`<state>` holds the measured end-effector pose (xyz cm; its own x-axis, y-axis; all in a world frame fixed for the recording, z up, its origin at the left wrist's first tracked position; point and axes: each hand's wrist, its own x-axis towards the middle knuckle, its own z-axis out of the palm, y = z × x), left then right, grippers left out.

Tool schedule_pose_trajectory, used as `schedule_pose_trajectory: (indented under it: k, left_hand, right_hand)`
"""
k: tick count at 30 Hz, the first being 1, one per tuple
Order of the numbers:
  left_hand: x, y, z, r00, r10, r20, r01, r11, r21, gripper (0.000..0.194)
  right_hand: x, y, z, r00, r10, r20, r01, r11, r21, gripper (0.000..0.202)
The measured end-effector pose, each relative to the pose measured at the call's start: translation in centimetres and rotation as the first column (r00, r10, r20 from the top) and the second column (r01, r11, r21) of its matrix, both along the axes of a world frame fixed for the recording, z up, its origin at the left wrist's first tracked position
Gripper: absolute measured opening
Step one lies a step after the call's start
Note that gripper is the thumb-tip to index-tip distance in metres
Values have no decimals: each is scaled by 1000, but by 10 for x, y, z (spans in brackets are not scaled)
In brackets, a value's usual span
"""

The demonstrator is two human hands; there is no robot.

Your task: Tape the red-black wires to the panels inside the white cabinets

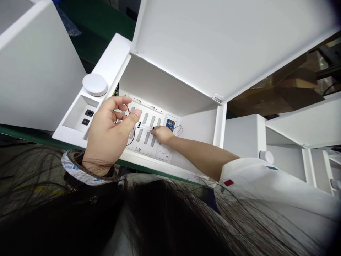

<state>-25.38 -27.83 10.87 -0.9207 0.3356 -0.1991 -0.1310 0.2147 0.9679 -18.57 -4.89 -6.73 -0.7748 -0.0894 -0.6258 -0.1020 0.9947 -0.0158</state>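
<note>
Green covering (106, 25) shows on the bench beneath a white cabinet (197, 110), which stands with its broad lid (226, 46) raised. Inside, on the cabinet floor, lies a white slotted panel (143, 133), crossed along its middle by a narrow strip bearing small black clips (139, 124). At the panel's left part, a red wire (128, 109) curves down beside the left hand (110, 129). That hand is half-curled above the panel's left end, thumb and forefinger apart; I cannot tell whether its other fingers have hold of the wire. The right hand (163, 134) reaches in low over the panel, its fingertips at a black clip on the strip; whether they grip it or only touch it, I cannot tell. Just beyond the right hand sits a blue circuit board (170, 124), with a thin loop of wire (181, 131) next to it.

On the cabinet's left ledge is a round white knob (94, 84), and near it a recess holds a black socket (89, 113) and a rocker switch (85, 122). What looks like a tape roll (86, 175) encircles the left wrist; a white sleeve (247, 177) covers part of the right arm. Another white box (37, 71) stands at left, more white units (241, 135) at right, and brown cardboard (295, 85) lies behind them. Dark hair (149, 220) hangs across the foreground.
</note>
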Motion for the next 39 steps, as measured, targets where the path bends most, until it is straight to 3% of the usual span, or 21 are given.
schedule_pose_trajectory:
  k: [11, 16, 19, 23, 28, 32, 39]
  left_hand:
    - [-1, 1, 0, 1000, -10, 2, 10, 1000, -7, 31]
    - [0, 1, 0, 1000, -22, 5, 22, 1000, -4, 30]
    - [0, 2, 1, 1000, -15, 10, 16, 1000, -15, 29]
    - [-1, 3, 2, 1000, -17, 16, 17, 1000, -18, 28]
    - [-1, 3, 1, 1000, -12, 15, 12, 1000, -22, 28]
    - [-1, 3, 1, 1000, -15, 9, 15, 999, -29, 26]
    - [-1, 2, 3, 1000, -10, -2, 10, 999, -47, 26]
  right_hand:
    - [2, 4, -11, 999, 33, -21, -34, 999, -32, 45]
    - [-4, 3, -10, 999, -53, -5, 53, 998, -23, 47]
    - [-8, 3, -7, 1000, 17, 10, -17, 998, -55, 38]
    - [-11, -1, -1, 998, 62, 11, -61, 995, -77, 40]
    - [-14, -3, 3, 998, 55, 38, -53, 997, -49, 42]
    - [-11, 4, 6, 995, -28, 93, 25, 999, 37, 37]
    - [-6, 10, 20, 963, 56, 265, -104, 980, 171, 28]
